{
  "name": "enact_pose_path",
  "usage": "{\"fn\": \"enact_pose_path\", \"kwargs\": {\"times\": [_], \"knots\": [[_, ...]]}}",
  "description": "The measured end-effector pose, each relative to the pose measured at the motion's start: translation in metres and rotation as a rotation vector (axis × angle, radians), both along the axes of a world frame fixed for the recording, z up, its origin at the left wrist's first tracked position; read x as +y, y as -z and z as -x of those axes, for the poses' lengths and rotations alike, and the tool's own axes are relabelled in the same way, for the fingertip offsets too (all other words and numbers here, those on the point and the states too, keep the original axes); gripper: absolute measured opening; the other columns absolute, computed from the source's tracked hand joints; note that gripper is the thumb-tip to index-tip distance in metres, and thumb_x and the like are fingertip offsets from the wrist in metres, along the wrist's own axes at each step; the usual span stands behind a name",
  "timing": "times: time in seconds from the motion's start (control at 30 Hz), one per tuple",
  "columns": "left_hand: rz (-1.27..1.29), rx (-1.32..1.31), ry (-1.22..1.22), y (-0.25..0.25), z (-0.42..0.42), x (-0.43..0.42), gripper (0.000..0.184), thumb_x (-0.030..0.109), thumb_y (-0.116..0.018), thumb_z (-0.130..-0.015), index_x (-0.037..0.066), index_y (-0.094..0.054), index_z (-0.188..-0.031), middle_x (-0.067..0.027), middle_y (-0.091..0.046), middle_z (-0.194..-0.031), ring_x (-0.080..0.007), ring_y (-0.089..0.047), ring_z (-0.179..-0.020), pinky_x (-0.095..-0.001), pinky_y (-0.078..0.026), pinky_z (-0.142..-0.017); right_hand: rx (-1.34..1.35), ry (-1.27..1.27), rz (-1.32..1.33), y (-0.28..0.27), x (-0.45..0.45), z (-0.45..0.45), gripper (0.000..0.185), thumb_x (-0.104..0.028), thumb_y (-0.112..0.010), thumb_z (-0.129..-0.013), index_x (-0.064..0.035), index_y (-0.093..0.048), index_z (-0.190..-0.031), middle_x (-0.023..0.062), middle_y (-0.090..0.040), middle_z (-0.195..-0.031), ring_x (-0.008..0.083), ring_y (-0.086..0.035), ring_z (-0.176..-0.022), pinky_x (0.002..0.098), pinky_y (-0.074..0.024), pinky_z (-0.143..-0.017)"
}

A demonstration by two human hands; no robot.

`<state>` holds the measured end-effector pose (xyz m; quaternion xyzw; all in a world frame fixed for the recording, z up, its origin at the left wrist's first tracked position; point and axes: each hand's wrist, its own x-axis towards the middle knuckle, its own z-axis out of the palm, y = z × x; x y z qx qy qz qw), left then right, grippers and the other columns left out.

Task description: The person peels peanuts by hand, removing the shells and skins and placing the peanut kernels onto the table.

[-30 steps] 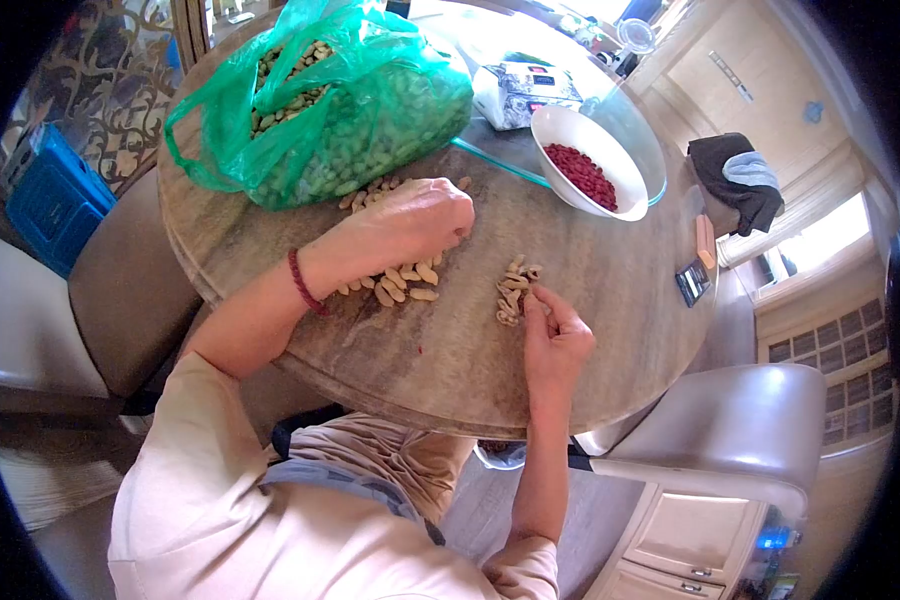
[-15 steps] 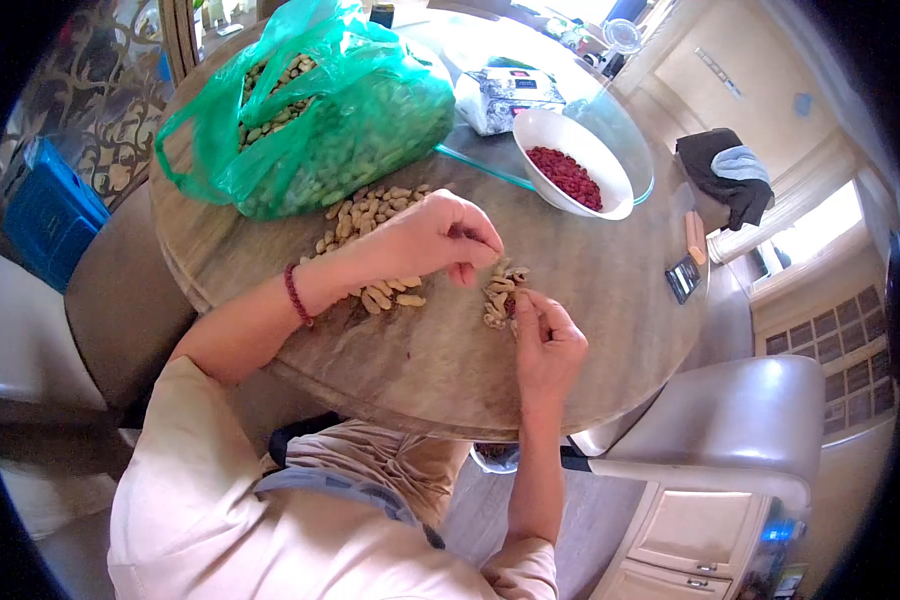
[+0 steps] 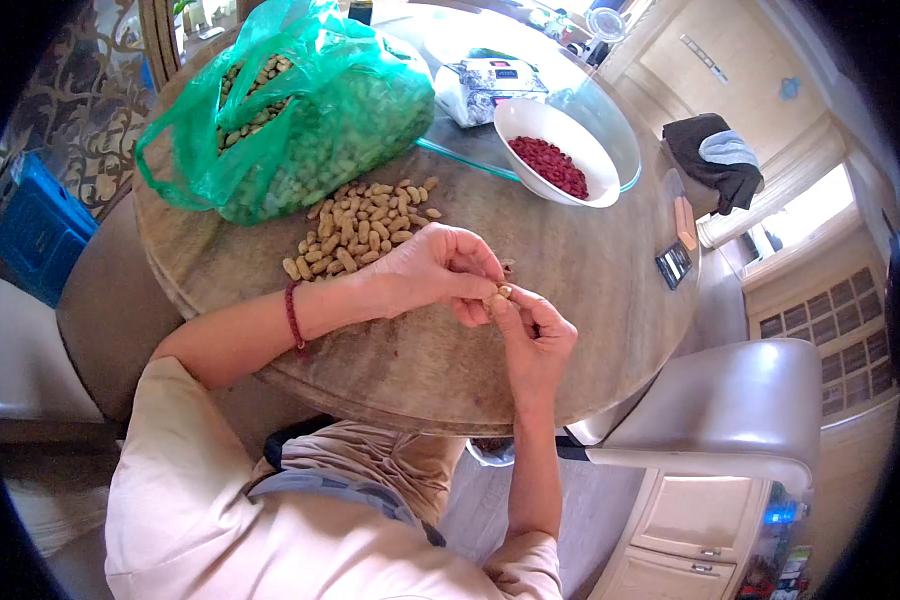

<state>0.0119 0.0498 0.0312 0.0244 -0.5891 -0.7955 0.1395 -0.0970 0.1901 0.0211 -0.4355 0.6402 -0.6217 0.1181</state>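
Observation:
My left hand (image 3: 435,272) and my right hand (image 3: 537,340) meet near the middle of the round table. Between their fingertips is a peanut (image 3: 504,292), pinched from both sides. A pile of unshelled peanuts (image 3: 355,225) lies to the left, partly behind my left wrist. Behind it rests a green plastic bag (image 3: 340,130) full of peanuts. A white bowl (image 3: 595,165) with red-skinned kernels (image 3: 550,165) stands at the back right. My hands mostly hide the small heap of shells (image 3: 508,266) beyond them.
The round table (image 3: 610,300) also bears a white patterned package (image 3: 490,88), a glass dish (image 3: 628,150) under the bowl, and a dark phone-like object (image 3: 673,263) at its right edge. Chairs stand left and right (image 3: 720,410). A dark garment (image 3: 712,165) lies beyond the table.
My left hand has come from the peanut pile over to my right hand, and their fingertips now meet at a peanut. The view has shifted slightly.

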Motion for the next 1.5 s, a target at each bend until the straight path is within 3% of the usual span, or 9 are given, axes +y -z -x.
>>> {"fn": "enact_pose_path", "kwargs": {"times": [0.2,0.27,0.4,0.57,0.73,0.87,1.0,1.17,1.5], "knots": [[0.147,-0.052,0.020,0.002,0.002,-0.004,0.019,0.000,-0.058,-0.082,-0.001,-0.057,-0.100,-0.0082,-0.064,-0.083,-0.0132,-0.064,-0.068,-0.0261,-0.055,-0.063,0.011,-0.004,0.022,0.000,0.000,-0.001,0.008,-0.005,-0.070,-0.074,-0.0005,-0.064,-0.075,-0.0107,-0.038,-0.056,-0.0013,-0.028,-0.051,0.0169,-0.0199,-0.044],[0.113,0.017,0.123,-0.003,0.000,-0.003,0.031,-0.002,-0.060,-0.080,-0.001,-0.055,-0.111,-0.0083,-0.065,-0.086,-0.0107,-0.062,-0.067,-0.0237,-0.053,-0.062,0.013,0.009,0.031,0.001,0.000,0.000,0.009,-0.004,-0.069,-0.074,-0.0011,-0.061,-0.071,-0.0106,-0.038,-0.056,-0.0011,-0.029,-0.051,0.0169,-0.0204,-0.044],[0.176,0.040,0.153,0.002,0.003,-0.001,0.036,-0.002,-0.063,-0.077,-0.001,-0.057,-0.112,-0.0079,-0.066,-0.084,-0.0091,-0.061,-0.067,-0.0215,-0.051,-0.061,0.049,0.004,0.042,0.002,-0.001,-0.001,0.015,0.000,-0.066,-0.073,-0.0027,-0.054,-0.065,-0.0097,-0.037,-0.054,-0.0008,-0.030,-0.050,0.0169,-0.0231,-0.043],[0.258,0.017,0.040,0.003,0.004,0.002,0.023,0.001,-0.068,-0.073,-0.004,-0.065,-0.095,-0.0076,-0.065,-0.072,-0.0095,-0.061,-0.061,-0.0211,-0.051,-0.055,0.153,-0.049,0.013,0.006,0.002,0.000,0.014,0.005,-0.062,-0.074,-0.0027,-0.052,-0.068,-0.0106,-0.039,-0.060,-0.0021,-0.030,-0.054,0.0146,-0.0226,-0.046],[0.306,0.002,-0.007,-0.001,-0.001,0.002,0.026,-0.001,-0.068,-0.073,0.000,-0.065,-0.099,-0.0070,-0.066,-0.075,-0.0077,-0.060,-0.063,-0.0200,-0.049,-0.056,0.092,-0.039,0.049,0.005,0.000,0.000,0.010,0.000,-0.066,-0.073,-0.0021,-0.057,-0.069,-0.0082,-0.041,-0.055,-0.0006,-0.032,-0.050,0.0172,-0.0254,-0.043],[0.460,0.034,-0.036,-0.008,-0.003,-0.001,0.023,-0.001,-0.068,-0.073,0.001,-0.066,-0.096,-0.0067,-0.066,-0.074,-0.0071,-0.060,-0.061,-0.0200,-0.048,-0.054,0.029,-0.061,-0.020,0.002,0.001,0.001,0.012,-0.009,-0.064,-0.081,-0.0014,-0.060,-0.073,-0.0093,-0.042,-0.058,-0.0004,-0.033,-0.052,0.0170,-0.0254,-0.045],[0.423,-0.005,-0.043,-0.010,-0.004,0.001,0.021,-0.002,-0.067,-0.073,0.000,-0.066,-0.094,-0.0061,-0.065,-0.073,-0.0071,-0.059,-0.061,-0.0200,-0.048,-0.053,-0.026,-0.084,-0.027,0.003,0.001,0.004,0.020,-0.018,-0.057,-0.088,-0.0007,-0.063,-0.078,-0.0091,-0.044,-0.059,-0.0002,-0.035,-0.051,0.0177,-0.0241,-0.044],[0.321,0.064,-0.152,0.001,0.001,0.005,0.016,-0.004,-0.064,-0.070,-0.001,-0.067,-0.086,-0.0042,-0.061,-0.063,-0.0067,-0.056,-0.054,-0.0200,-0.045,-0.047,-0.032,-0.093,-0.040,0.002,0.001,0.003,0.022,-0.019,-0.056,-0.089,0.0000,-0.065,-0.084,-0.0084,-0.045,-0.058,0.0001,-0.036,-0.050,0.0180,-0.0244,-0.043],[0.375,0.077,-0.240,0.001,-0.001,0.009,0.011,-0.001,-0.069,-0.073,-0.001,-0.065,-0.084,-0.0052,-0.064,-0.069,-0.0067,-0.058,-0.060,-0.0205,-0.047,-0.050,-0.111,-0.076,-0.051,-0.003,-0.002,-0.002,0.019,-0.016,-0.064,-0.083,0.0015,-0.066,-0.088,-0.0068,-0.047,-0.057,0.0011,-0.037,-0.048,0.0181,-0.0251,-0.042]]}}
